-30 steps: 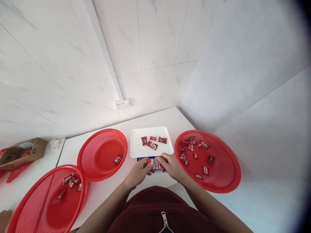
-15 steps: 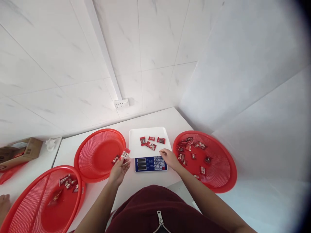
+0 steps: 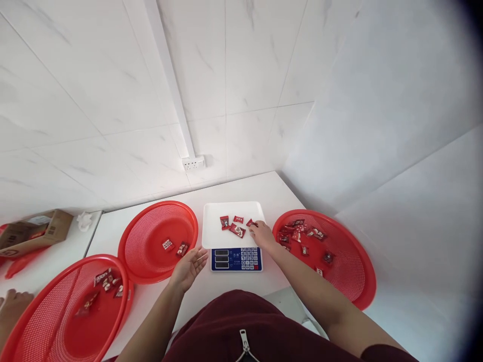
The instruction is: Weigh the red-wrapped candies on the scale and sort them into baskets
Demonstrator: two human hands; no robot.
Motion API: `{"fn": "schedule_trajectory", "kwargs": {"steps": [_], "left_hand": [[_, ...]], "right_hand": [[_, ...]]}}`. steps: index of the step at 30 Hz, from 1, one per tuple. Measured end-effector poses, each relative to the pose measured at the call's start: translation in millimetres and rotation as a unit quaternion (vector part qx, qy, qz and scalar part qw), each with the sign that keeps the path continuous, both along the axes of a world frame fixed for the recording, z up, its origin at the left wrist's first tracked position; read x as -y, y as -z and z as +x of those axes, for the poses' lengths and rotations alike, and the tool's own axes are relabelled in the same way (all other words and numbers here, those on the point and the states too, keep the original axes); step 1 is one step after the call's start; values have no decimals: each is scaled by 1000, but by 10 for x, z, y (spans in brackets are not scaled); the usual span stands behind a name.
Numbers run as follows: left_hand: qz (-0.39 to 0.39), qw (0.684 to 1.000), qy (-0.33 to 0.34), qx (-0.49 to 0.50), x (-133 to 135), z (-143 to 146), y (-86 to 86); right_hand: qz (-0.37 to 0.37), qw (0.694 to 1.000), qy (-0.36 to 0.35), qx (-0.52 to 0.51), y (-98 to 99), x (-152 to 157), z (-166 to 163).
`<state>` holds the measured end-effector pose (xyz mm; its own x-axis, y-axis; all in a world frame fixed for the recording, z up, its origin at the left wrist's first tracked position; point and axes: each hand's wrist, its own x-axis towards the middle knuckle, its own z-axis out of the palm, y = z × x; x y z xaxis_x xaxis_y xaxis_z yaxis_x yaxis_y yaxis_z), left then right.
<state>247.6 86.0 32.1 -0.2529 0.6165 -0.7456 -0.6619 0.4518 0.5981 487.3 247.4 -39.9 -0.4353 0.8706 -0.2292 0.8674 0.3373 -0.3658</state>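
Note:
My right hand (image 3: 261, 234) reaches over the right side of the white scale pan (image 3: 211, 236), its fingertips closed on a small red snack packet (image 3: 250, 222). Several other red packets lie on the pan, among them a longer packet with white print (image 3: 237, 231). Below the pan shows the scale's blue keypad panel (image 3: 236, 259). My left hand (image 3: 189, 267) is open and holds nothing, palm up beside the rim of the middle red basket (image 3: 151, 251). Inside that basket lie a white-and-red packet (image 3: 168, 244) and a dark red packet (image 3: 182, 249).
To the right stands a red basket (image 3: 354, 266) holding several packets. Another red basket (image 3: 71, 332) with packets is at the lower left, near another person's hand (image 3: 15, 306). A cardboard box (image 3: 41, 234) sits at far left; a socket (image 3: 193, 163) is on the wall.
My left hand has let go of the white-and-red packet, which now lies in the middle basket. My right hand has moved up onto the pan and taken hold of a packet.

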Motion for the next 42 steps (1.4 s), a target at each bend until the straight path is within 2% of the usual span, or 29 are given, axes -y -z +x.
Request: {"fn": "schedule_trajectory", "kwargs": {"steps": [3, 5, 7, 10, 12, 16, 19, 22, 25, 27, 31, 39, 42], "left_hand": [[-2, 999, 40, -6, -9, 76, -12], [5, 997, 80, -16, -21, 135, -40], [27, 991, 130, -34, -44, 211, -97], [79, 971, 210, -83, -97, 354, -232], [116, 949, 263, -129, -141, 456, -341], [194, 891, 359, -197, -221, 626, -550], [229, 868, 363, -251, -247, 694, -663], [237, 874, 316, -284, -239, 720, -722], [250, 875, 283, -304, -213, 737, -747], [256, 869, 282, -316, -194, 748, -761], [237, 863, 291, -338, -164, 753, -800], [249, 885, 316, -236, -143, 740, -838], [254, 874, 319, -264, -136, 740, -826]], "right_hand": [[-11, 998, 33, -52, -53, 103, 10], [-51, 986, 68, -146, -157, 212, -8], [-138, 947, 96, -273, -335, 360, -41], [-288, 849, 84, -435, -706, 620, -81], [-320, 825, 65, -461, -957, 772, -82], [-323, 843, 11, -429, -1292, 934, -38], [-317, 843, 21, -435, -1393, 961, -19], [-320, 825, 49, -463, -1419, 967, -22], [-315, 835, 1, -451, -1408, 991, -36], [-286, 857, -27, -427, -1406, 1019, -47], [-215, 890, -10, -402, -1457, 1059, -72], [-209, 894, -25, -396, -1565, 1071, -60], [-218, 893, -26, -393, -1526, 1098, -41]]}}
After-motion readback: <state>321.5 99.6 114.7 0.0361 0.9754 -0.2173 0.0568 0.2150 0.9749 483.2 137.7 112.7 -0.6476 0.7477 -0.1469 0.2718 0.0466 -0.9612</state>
